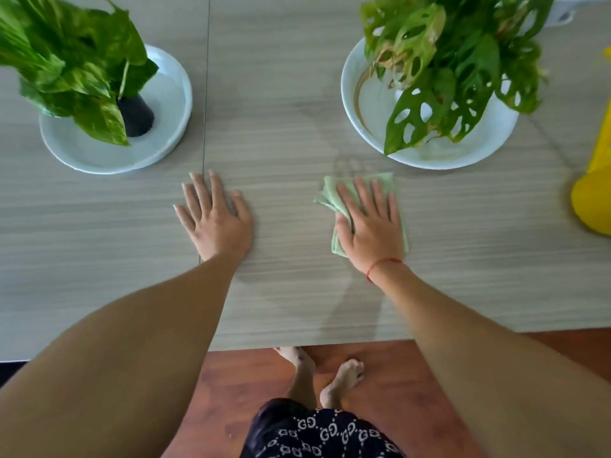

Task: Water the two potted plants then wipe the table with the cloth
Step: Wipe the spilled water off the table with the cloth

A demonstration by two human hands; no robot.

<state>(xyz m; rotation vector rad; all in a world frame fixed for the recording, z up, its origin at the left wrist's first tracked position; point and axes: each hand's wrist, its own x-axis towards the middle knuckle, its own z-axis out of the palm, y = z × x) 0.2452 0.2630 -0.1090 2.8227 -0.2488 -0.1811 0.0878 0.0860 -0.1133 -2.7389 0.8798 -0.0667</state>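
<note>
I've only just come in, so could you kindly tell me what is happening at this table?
A person is wiping the table. The right hand lies flat on a folded green cloth, pressing it to the tabletop between the two potted plants; faint damp streaks show around it. The left hand rests open and flat on the bare surface. The left plant and the right plant each stand in a white dish. A yellow object sits at the right edge.

right hand flat on green cloth, left hand on table
</note>
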